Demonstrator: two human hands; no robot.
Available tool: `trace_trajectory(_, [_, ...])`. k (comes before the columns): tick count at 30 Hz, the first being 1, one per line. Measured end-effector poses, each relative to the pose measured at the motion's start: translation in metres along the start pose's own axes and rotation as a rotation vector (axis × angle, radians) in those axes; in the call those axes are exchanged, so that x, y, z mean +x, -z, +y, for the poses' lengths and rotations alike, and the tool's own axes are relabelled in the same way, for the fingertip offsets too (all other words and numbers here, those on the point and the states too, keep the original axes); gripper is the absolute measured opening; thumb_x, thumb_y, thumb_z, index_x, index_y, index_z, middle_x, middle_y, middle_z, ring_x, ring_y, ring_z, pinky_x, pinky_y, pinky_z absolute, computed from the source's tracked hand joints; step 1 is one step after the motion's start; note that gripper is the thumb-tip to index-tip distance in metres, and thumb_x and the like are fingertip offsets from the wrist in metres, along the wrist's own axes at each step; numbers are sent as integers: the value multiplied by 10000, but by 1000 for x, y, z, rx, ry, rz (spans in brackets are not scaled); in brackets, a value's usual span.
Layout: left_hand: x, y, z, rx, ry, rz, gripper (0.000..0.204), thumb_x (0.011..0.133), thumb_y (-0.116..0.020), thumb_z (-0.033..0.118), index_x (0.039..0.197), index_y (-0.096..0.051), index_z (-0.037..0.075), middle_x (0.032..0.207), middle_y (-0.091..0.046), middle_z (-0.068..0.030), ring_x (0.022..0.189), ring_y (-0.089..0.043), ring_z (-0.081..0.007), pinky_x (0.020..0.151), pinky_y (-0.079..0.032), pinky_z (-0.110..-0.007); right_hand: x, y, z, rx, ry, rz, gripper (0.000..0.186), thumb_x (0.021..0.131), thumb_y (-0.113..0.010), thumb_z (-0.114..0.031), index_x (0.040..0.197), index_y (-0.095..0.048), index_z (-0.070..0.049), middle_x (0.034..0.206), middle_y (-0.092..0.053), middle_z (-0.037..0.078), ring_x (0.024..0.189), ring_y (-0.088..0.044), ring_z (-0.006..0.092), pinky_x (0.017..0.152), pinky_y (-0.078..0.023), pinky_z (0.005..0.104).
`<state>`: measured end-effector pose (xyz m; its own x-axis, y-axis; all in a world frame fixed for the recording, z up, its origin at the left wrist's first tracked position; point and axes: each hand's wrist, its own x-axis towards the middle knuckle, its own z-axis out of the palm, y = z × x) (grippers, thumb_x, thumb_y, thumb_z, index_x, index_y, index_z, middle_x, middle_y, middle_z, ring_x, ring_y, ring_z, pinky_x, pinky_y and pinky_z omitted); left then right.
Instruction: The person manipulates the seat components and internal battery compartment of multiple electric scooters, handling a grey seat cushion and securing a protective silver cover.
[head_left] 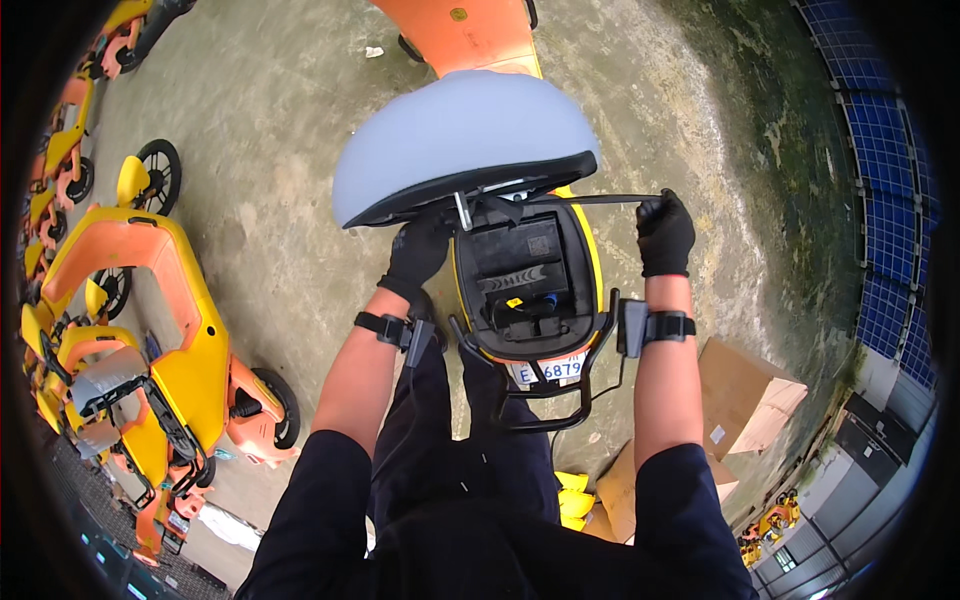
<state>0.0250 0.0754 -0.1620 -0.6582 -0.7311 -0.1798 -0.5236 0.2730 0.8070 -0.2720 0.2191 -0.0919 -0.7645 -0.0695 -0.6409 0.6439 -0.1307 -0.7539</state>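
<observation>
A grey-blue scooter seat (465, 130) is tipped up, baring its black underside and a metal bracket (463, 212). Below it lies the open black under-seat compartment (585, 300), edged in yellow, with a black block (515, 255) inside. My right hand (665, 235), in a black glove, is closed on the end of a thin black strap (605, 199). That strap runs taut leftward to the seat's base. At the seat's lower left edge is my gloved left hand (418, 250); its fingers are hidden against the dark underside.
A black rear rack (545, 427) and a licence plate (548, 370) sit at the scooter's near end. Cardboard boxes (745, 395) and yellow parts (573, 500) lie at the lower right. Several yellow-orange scooters (190, 340) stand left; blue gridded panels (885, 190) line the right.
</observation>
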Motion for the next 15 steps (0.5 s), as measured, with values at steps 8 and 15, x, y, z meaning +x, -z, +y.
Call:
trace_trajectory(8, [17, -19, 11, -1090, 528, -341, 172, 786, -542, 143, 936, -584, 70, 609, -514, -34, 547, -504, -131, 386, -330, -227, -57, -23, 90, -280, -81, -704, 169, 839, -493, -146, 923, -546, -9, 769, -565, 88, 689, -552, 162, 631, -459, 281])
trace_trajectory(15, [-51, 18, 21, -1488, 463, -114, 399, 880, -416, 278, 1246, -414, 119, 1173, -521, -68, 701, -553, -127, 508, -421, -226, -62, 34, 92, -724, 344, -842, 323, 833, -514, -119, 1131, -485, 0, 942, -588, 89, 856, -571, 195, 722, -481, 300])
